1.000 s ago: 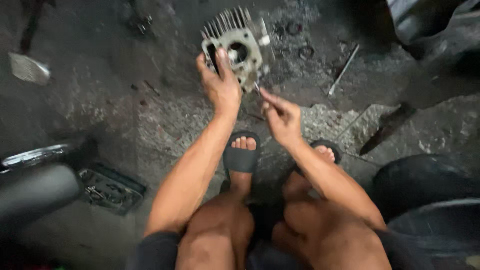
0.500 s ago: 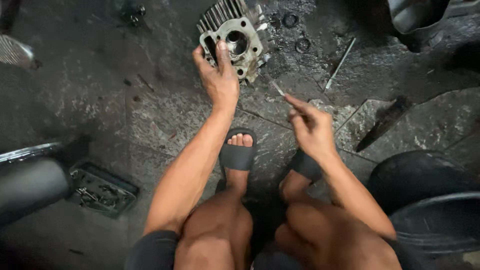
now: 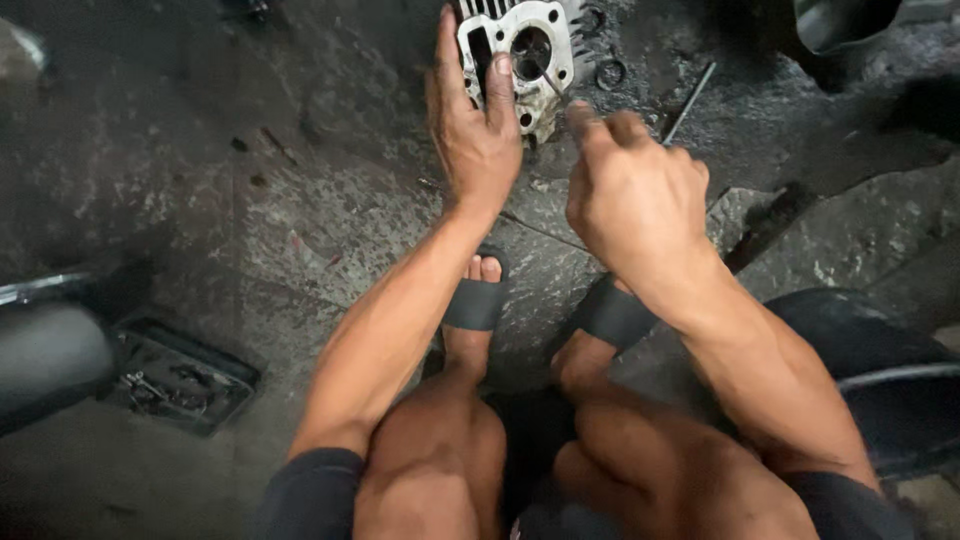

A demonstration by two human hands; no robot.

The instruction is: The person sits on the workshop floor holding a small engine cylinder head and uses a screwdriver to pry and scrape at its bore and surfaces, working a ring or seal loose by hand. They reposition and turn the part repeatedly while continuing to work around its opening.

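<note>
Looking down, I see my right hand (image 3: 635,200) is back at the metal engine block (image 3: 520,55). Half a second ago it was pulled away, down near my right foot, with a thin metal pin pinched in its fingers. Now it is up close again, and the thin pin (image 3: 548,80) pokes at the face of the block, just under the big round hole. To me, that means the picking or scraping work on the block goes on, and it is not done yet.

The block sits on the dirty grey floor (image 3: 250,200), at the far edge of what I can see, with its fins pointing away from me. It also looks closer to me than it did a second ago.

My left hand (image 3: 475,130) lies flat on the block's left side. Its fingers are spread wide, one finger up along the block's left edge and another resting next to the big hole. It presses the block down so it stays put.

My right hand is curled in a loose fist with the knuckles up. Its thumb and first finger are pinched narrow on the pin.

A dark ring (image 3: 610,72) and a thin metal rod (image 3: 690,100) lie on the floor just right of the block. A black tray of small parts (image 3: 175,375) sits near the left edge.
</note>
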